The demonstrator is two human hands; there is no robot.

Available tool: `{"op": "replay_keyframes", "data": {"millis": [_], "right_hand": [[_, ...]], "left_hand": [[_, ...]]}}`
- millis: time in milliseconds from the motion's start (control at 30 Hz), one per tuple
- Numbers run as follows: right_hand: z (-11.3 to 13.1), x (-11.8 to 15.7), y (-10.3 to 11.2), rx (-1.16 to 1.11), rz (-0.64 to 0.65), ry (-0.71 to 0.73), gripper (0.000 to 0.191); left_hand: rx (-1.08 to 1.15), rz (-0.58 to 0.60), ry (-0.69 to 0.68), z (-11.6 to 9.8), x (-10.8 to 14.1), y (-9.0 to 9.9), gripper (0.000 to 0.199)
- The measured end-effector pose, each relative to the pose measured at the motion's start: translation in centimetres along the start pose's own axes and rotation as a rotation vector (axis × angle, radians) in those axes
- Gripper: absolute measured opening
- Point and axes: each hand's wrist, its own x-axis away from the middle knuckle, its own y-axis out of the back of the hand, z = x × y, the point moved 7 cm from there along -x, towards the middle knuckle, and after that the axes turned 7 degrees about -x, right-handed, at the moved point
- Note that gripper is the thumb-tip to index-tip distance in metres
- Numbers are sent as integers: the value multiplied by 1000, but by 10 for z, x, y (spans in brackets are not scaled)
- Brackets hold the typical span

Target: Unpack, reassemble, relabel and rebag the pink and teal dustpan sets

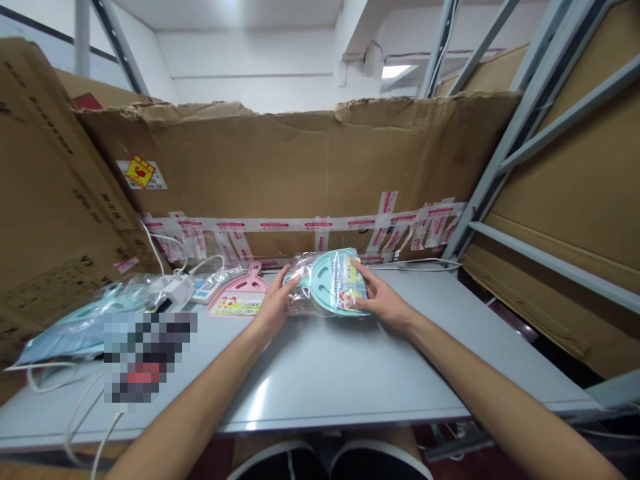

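Note:
A mint-green dustpan and brush set (326, 283) in a clear plastic bag is held between my two hands, just above the table. My left hand (276, 297) is closed on the handle end, thumb on top of the wrapping. On the bristle end, my right hand (383, 297) grips the side with the yellow printed label. The handle points left and the blue bristles point right. Just left of my left hand lies a pink dustpan and brush set (241, 293) with white bristles, its handle pointing to the back.
More wrapped green and blue sets (85, 323) lie at the table's left. Beside them are a power strip (207, 290), white chargers (179, 290), cables and a blurred-out item (150, 360). A taped cardboard wall (300, 167) closes the back; metal shelf posts (500, 160) rise at right.

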Motion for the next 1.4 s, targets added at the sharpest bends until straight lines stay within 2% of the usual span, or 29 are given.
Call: {"op": "replay_keyframes", "data": {"millis": [67, 200, 333, 433, 700, 833, 967, 1200, 1300, 1400], "right_hand": [[1, -1, -1, -4, -28, 34, 126], [-1, -1, -6, 11, -88, 81, 128], [-1, 0, -10, 41, -90, 102, 129], [-1, 0, -10, 66, -73, 98, 127], [-9, 0, -10, 166, -9, 28, 123], [0, 2, -13, 165, -23, 56, 118], [6, 3, -16, 156, -19, 69, 124], [0, 3, -18, 235, 12, -7, 134], [5, 4, -19, 182, 20, 33, 129], [10, 4, -11, 65, -36, 94, 119]], "left_hand": [[79, -40, 11, 0, -1, 2, 64], [140, 53, 34, 3, 1, -8, 42], [93, 148, 42, 9, 7, -21, 48], [89, 165, 61, 15, 9, -25, 54], [62, 201, 103, 16, 9, -26, 44], [153, 137, 147, 16, 4, -19, 51], [203, 120, 132, 15, 0, -18, 58], [219, 119, 130, 17, 5, -23, 53], [247, 100, 119, 19, 3, -21, 51], [279, 102, 93, 18, 0, -20, 53]]}}
